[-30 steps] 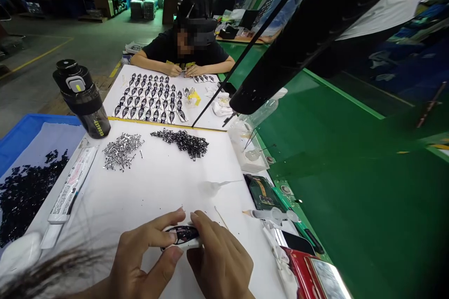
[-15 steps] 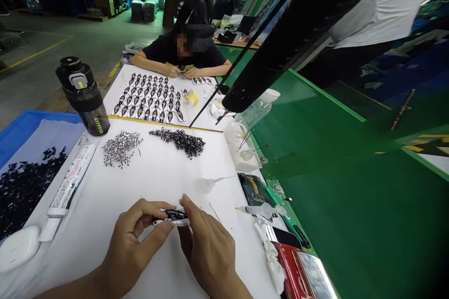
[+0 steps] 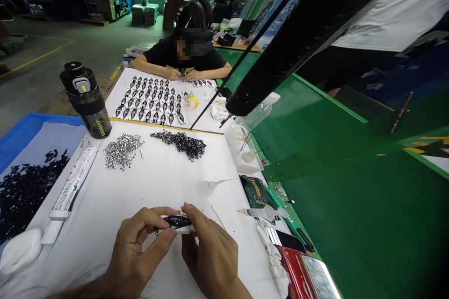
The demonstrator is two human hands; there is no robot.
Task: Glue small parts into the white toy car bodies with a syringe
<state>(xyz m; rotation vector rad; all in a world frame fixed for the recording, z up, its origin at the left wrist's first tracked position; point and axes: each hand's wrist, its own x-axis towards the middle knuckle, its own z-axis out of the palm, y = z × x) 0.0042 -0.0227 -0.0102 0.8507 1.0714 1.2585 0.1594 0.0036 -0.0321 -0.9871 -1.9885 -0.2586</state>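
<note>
Black-and-white small piece sits between both hands, low over the white work sheet; whether it touches the sheet cannot be told. The left hand pinches its left end between thumb and fingers. The right hand holds the right end, its fingertips pressed on the top edge, so both hands are clamped on the piece. Fine detail at the grip is partly hidden by the fingers. Beyond the hands lie a loose heap of silver metal parts and a loose heap of black parts, with neither heap contained. A slipped grip could, in this inspector's judgement, drop the piece among them or scatter them. Uneven finger pressure could bend or misalign the piece. The glue syringe and thin stick lie near the right hand, so a careless sideways move could knock them and smear the sheet. Across the table, a co-worker's hands work beside rows of similar pieces, which a jolt to the table could disturb.
</note>
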